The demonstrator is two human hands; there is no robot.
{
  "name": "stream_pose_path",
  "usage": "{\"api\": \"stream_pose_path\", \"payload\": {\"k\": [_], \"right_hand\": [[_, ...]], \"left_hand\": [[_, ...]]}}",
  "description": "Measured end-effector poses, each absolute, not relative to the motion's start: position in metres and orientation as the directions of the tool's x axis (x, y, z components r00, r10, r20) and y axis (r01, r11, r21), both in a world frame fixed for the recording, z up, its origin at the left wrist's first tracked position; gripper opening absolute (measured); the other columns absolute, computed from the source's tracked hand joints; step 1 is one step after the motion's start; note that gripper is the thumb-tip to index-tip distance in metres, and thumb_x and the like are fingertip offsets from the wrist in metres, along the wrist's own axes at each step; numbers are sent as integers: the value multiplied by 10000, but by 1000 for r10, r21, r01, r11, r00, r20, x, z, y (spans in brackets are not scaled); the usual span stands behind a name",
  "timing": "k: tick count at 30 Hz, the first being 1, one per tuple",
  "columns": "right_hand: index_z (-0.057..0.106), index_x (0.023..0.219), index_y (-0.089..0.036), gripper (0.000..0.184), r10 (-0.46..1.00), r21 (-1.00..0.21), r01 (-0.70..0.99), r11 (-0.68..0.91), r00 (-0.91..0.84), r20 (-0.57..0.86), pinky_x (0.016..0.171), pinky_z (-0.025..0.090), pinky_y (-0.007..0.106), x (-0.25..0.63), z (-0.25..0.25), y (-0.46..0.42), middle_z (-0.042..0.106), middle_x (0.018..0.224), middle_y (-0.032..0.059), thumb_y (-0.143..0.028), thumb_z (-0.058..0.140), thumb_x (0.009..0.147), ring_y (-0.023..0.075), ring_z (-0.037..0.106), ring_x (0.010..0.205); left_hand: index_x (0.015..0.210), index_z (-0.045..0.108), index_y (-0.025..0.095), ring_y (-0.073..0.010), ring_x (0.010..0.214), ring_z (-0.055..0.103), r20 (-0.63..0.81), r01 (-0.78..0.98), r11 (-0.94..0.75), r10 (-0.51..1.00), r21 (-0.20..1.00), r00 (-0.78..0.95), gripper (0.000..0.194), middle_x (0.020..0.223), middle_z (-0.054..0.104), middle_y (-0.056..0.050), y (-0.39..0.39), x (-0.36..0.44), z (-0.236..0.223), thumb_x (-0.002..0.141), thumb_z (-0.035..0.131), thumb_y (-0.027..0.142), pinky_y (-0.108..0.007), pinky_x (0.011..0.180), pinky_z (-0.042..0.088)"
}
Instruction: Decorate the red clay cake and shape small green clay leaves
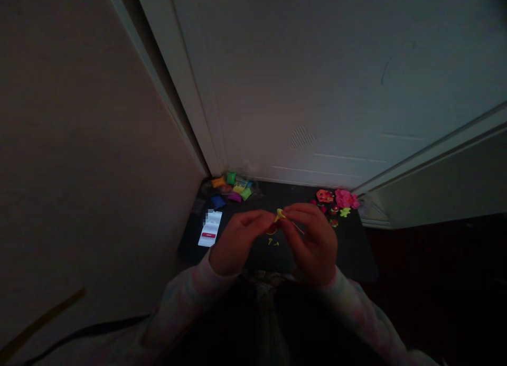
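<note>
My left hand [237, 239] and my right hand [312, 242] meet above a small black table [356, 255]. Between their fingertips sits a small yellow clay piece [279, 215], with a bit of red clay [271, 230] just under it. My left fingers pinch the clay. My right fingers are closed on a thin pink stick tool [298, 227] whose tip touches the clay. Tiny yellow clay bits [273, 242] lie on the table below the hands.
Bags of coloured clay [232, 189] are heaped at the table's back left. A white leaflet [210, 228] lies at the left. Pink, red and green clay shapes [336, 201] sit at the back right. A white door stands behind, a wall to the left.
</note>
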State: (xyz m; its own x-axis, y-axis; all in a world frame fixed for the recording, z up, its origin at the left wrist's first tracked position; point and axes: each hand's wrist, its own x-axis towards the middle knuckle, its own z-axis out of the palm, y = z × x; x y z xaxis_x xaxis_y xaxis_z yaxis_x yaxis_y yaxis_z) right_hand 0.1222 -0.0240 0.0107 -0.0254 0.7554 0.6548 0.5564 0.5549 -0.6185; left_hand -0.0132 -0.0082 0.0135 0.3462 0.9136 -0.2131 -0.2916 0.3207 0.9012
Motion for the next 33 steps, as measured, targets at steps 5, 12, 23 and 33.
{"api": "stream_pose_path", "payload": {"k": [5, 12, 23, 33], "right_hand": [[558, 901, -215, 217, 772, -638, 534, 554, -44, 634, 711, 456, 330, 122, 11, -25, 577, 865, 38, -95, 556, 719, 154, 540, 827], [561, 901, -200, 211, 792, -651, 514, 558, -94, 604, 719, 456, 338, 123, 14, -25, 573, 883, 51, -114, 573, 709, 163, 532, 849], [563, 876, -220, 185, 812, -678, 520, 520, -54, 581, 714, 454, 325, 123, 12, -25, 574, 862, 34, -110, 550, 728, 153, 538, 829], [556, 896, -220, 208, 813, -691, 490, 532, -68, 578, 738, 448, 330, 122, 11, -26, 569, 882, 37, -104, 552, 723, 154, 534, 849]], "left_hand": [[708, 657, 140, -134, 709, 527, -248, -283, 356, 901, 891, 355, 142, 681, 596, -19, -7, -13, 13, 686, 599, 268, -306, 761, 392], [689, 667, 156, -89, 661, 513, -289, -290, 384, 902, 876, 323, 78, 674, 614, 11, -5, -14, 14, 649, 640, 218, -228, 672, 380], [687, 661, 169, -92, 658, 528, -276, -330, 368, 915, 869, 293, 66, 656, 621, 19, -6, -13, 13, 659, 634, 222, -236, 682, 395], [667, 665, 150, -85, 654, 511, -327, -431, 449, 886, 783, 329, 57, 656, 607, 3, -7, -11, 13, 634, 642, 191, -241, 684, 387]]}}
